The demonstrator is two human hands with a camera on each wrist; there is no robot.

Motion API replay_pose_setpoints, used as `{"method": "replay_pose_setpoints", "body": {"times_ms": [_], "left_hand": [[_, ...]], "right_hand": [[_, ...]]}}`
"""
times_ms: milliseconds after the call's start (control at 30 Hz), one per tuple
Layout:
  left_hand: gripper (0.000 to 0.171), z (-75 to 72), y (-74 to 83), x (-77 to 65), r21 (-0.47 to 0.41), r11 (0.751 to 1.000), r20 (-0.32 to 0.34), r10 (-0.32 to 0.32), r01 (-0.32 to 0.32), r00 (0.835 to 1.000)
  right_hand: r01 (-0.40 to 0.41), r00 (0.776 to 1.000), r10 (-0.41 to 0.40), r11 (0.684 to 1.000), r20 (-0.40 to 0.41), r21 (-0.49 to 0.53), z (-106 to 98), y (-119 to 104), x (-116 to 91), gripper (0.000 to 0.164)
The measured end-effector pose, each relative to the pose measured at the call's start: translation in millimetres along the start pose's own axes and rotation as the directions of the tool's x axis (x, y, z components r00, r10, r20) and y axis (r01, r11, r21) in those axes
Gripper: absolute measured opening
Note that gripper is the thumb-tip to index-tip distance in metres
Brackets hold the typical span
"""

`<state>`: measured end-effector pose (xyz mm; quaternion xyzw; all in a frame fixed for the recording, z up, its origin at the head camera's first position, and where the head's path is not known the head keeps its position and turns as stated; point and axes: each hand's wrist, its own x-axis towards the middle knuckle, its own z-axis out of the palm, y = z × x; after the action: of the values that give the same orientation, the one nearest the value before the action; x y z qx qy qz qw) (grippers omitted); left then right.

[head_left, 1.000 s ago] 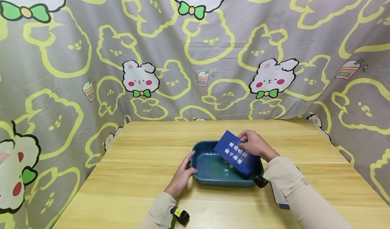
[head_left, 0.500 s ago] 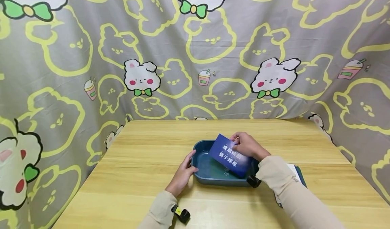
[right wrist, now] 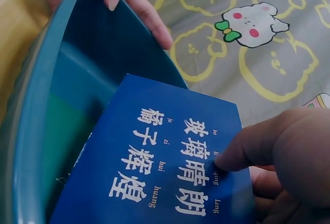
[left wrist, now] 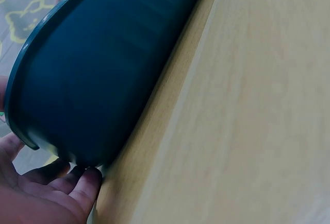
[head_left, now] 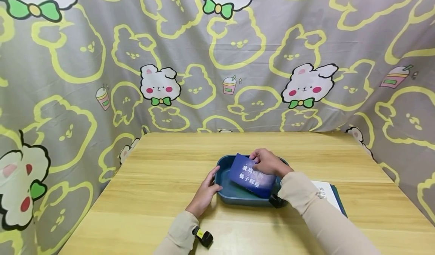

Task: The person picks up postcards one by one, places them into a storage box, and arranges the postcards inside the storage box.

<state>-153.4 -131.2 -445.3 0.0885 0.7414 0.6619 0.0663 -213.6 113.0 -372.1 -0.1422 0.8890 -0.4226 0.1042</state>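
Observation:
A dark teal plastic basin (head_left: pixel 234 201) stands on the wooden table in the head view. My left hand (head_left: pixel 206 189) grips its left end, thumb over the rim and fingers along the outside wall. My right hand (head_left: pixel 270 162) pinches a blue card (head_left: pixel 249 181) by its upper right edge, thumb on the printed face. White Chinese characters with small pinyin run across that card (right wrist: pixel 149 147), which slants over the basin's right half. Beneath it, a green patch (right wrist: pixel 64 126) with faint white marks shows on the basin floor, partly hidden by the card.
Right of the basin, a white printed card (head_left: pixel 326 192) lies on something dark green (head_left: pixel 339 202), both partly hidden by the right sleeve. A grey curtain (head_left: pixel 190 51) with cartoon rabbits hangs behind and beside the table (head_left: pixel 163 164). Each wrist wears a black camera.
My right hand has moved left and slightly down with the blue card, deeper over the basin. More of the white card shows at right. My left hand keeps its grip.

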Motion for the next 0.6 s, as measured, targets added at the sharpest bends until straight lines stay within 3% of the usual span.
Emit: {"method": "replay_pose_setpoints", "body": {"times_ms": [300,600], "left_hand": [[0.067,1.2,-0.4,1.2,-0.008,1.0,0.005,-0.001,0.001,1.0],[0.067,0.1,-1.9,2.1,0.001,1.0,-0.01,-0.016,0.016,1.0]], "right_hand": [[0.085,0.995,-0.084,0.996,0.06,-0.021,6.3,0.3,4.3,0.022],[0.02,0.998,-0.012,0.992,0.065,-0.128,23.0,-6.2,19.5,0.023]]}}
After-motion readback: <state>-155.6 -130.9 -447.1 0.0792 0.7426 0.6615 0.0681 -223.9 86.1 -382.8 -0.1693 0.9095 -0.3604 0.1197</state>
